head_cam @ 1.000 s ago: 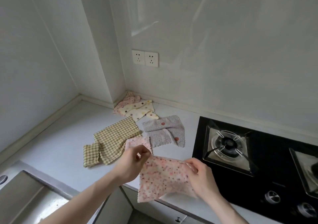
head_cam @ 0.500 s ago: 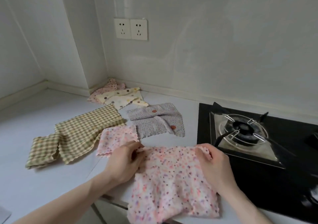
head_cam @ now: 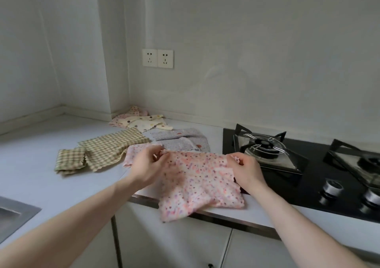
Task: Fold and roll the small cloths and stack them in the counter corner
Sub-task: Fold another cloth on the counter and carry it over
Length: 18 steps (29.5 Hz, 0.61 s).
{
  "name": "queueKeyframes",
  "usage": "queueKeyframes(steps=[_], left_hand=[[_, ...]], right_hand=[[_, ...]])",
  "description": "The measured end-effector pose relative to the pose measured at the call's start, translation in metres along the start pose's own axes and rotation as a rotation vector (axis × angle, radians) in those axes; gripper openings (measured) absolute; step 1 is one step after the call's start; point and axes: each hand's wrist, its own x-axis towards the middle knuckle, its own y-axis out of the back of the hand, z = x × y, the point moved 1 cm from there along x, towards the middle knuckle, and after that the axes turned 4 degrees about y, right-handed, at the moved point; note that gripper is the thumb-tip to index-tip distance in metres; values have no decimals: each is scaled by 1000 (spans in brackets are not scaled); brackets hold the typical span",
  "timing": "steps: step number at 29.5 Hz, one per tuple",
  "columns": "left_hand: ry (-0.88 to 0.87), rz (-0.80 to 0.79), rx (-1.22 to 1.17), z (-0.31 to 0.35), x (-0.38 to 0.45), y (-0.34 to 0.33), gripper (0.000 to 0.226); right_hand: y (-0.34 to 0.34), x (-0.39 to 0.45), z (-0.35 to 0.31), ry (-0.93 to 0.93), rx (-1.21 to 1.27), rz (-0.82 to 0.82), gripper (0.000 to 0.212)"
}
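Scanning from the left of the frame, the green checked cloths (head_cam: 98,153) lie flat on the counter (head_cam: 37,160), with more loose cloths trailing up toward the counter corner (head_cam: 131,113) above the middle of the frame; none of them looks rolled yet

Just left of centre, the left hand (head_cam: 149,165) pinches the far left corner of the pink spotted cloth (head_cam: 197,181), fingers curled onto the fabric. That cloth spreads across the centre of the frame, its near edge drooping over the counter's front lip, its long axis running left to right between the 2 hands. Right of centre, the right hand (head_cam: 245,170) pinches the opposite far corner, close beside the black hob (head_cam: 308,177)

Both hands sit on the far edge, so the free edge lies toward the lower frame, nearer the person. My judgement: the coming fold turns on bringing far edge and near edge together, and the corner stack then lies up and left, nearer the left hand
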Motion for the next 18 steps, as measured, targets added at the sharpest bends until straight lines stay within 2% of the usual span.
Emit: queueKeyframes(steps=[4,9,14,18], left_hand=[[-88,35,-95,50,-11,45,41],[-168,109,-125,98,-8,83,51],[-74,69,-49,112,1,87,51],[54,59,-95,109,18,75,46]], right_hand=[[34,-21,-48,121,48,101,19],[65,-25,-90,192,48,125,27],[69,-10,-95,165,-31,162,34],[64,10,-82,109,-79,216,41]])
